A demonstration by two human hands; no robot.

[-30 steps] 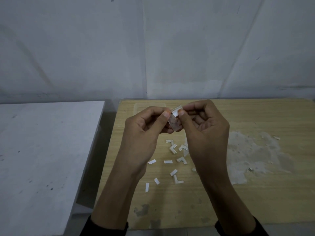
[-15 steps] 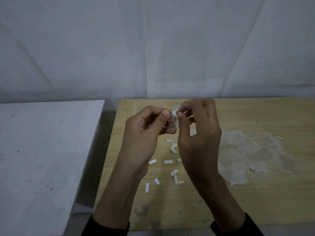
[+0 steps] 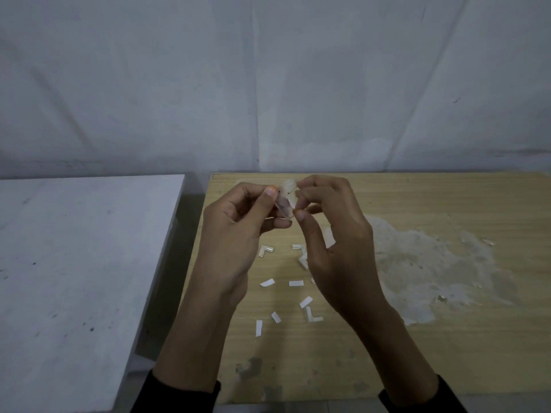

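Note:
Above the wooden table [image 3: 447, 338], my left hand [image 3: 235, 234] and my right hand [image 3: 334, 231] meet around a small clear plastic piece with a white strip on it [image 3: 287, 195]. Left thumb and fingers pinch its left side. Fingertips of the right hand pinch the white part at its top. The piece is blurred and partly hidden by my fingers. Under the hands lie several small white strips [image 3: 296, 283] and white L-shaped pieces [image 3: 312, 314] scattered on the wood.
A white table [image 3: 74, 263] stands to the left, across a dark gap. A large pale patch of worn surface [image 3: 432, 263] spreads over the wooden table to the right. A grey wall [image 3: 268, 84] closes the back.
The right hand has shifted slightly right and upward, its fingertips now on the top of the piece. One more white L-shaped piece lies on the table at the left of the pile.

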